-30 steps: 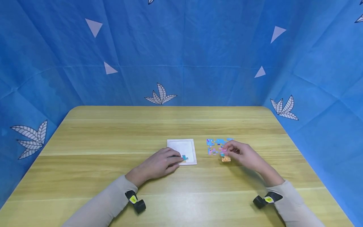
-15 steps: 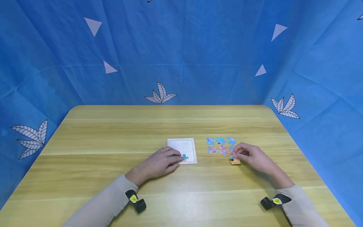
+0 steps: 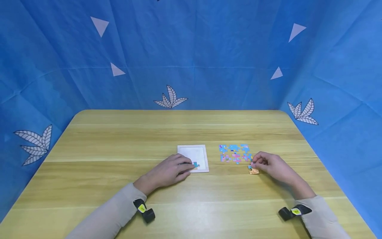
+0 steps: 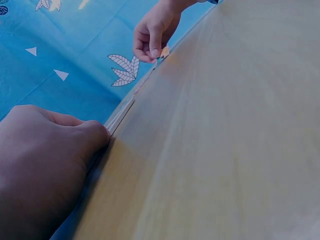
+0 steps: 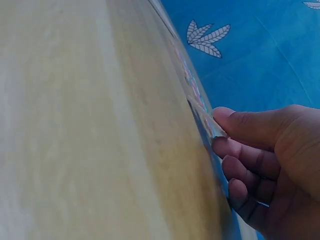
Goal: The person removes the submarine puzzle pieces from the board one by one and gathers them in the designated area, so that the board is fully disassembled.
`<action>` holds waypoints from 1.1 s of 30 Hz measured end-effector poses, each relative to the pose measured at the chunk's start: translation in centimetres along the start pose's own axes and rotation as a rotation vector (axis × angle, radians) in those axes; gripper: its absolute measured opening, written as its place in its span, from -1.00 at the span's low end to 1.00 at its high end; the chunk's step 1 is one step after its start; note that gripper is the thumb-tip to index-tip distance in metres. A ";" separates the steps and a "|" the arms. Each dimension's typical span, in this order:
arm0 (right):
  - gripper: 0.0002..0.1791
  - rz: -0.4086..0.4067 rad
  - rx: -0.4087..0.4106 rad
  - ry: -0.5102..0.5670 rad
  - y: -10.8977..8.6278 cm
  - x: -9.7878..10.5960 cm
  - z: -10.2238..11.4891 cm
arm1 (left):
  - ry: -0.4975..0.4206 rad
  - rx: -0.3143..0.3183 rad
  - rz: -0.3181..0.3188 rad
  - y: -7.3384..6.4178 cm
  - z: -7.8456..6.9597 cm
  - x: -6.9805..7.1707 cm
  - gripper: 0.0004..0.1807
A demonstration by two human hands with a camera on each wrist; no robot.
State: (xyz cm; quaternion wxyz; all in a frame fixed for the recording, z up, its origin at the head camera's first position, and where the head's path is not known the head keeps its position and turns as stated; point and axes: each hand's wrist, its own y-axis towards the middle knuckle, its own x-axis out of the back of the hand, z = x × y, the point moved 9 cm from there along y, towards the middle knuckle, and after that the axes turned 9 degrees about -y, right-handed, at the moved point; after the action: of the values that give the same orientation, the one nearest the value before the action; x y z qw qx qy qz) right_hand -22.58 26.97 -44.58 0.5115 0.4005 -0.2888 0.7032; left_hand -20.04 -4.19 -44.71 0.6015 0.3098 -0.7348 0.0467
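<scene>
My right hand (image 3: 270, 166) pinches an orange and teal jigsaw piece (image 3: 254, 171) between thumb and fingertips, just in front of the loose pieces. In the right wrist view that piece (image 5: 204, 112) shows almost edge-on, held clear of the tabletop. A white square puzzle tray (image 3: 192, 151) lies left of the pieces. My left hand (image 3: 168, 171) rests at its lower left, fingers reaching over the edge. Its fingertips touch or lie close beside a teal and orange piece (image 3: 195, 164) in the tray, partly covered by the fingers.
Several blue and pink jigsaw pieces (image 3: 234, 148) lie in loose rows right of the tray, near my right hand. They stand on a wooden table (image 3: 149, 129). A blue patterned cloth (image 3: 191, 59) hangs behind and beside it.
My right hand has moved right and slightly nearer with the orange and teal jigsaw piece, uncovering the loose pieces. The left hand has stayed at the tray.
</scene>
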 end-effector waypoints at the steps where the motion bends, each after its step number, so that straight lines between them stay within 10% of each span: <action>1: -0.86 -0.003 -0.001 -0.010 0.0 0.0 0.0 | -0.002 0.001 0.001 0.0 0.0 0.0 -0.65; 17: -0.87 -0.050 0.024 -0.121 -0.2 0.2 0.3 | 0.002 0.005 -0.026 -0.1 0.1 0.0 -0.64; 33: -0.90 -0.020 0.113 0.017 1.5 -1.0 5.1 | 0.025 0.098 -0.091 -0.9 1.3 0.8 -0.51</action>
State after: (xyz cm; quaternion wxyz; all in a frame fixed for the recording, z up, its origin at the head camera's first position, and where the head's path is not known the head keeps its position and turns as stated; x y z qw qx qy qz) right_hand -22.47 21.88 -42.80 0.4975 0.4258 -0.2402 0.7166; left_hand -20.72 -5.79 -44.61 0.5964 0.3714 -0.7092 0.0590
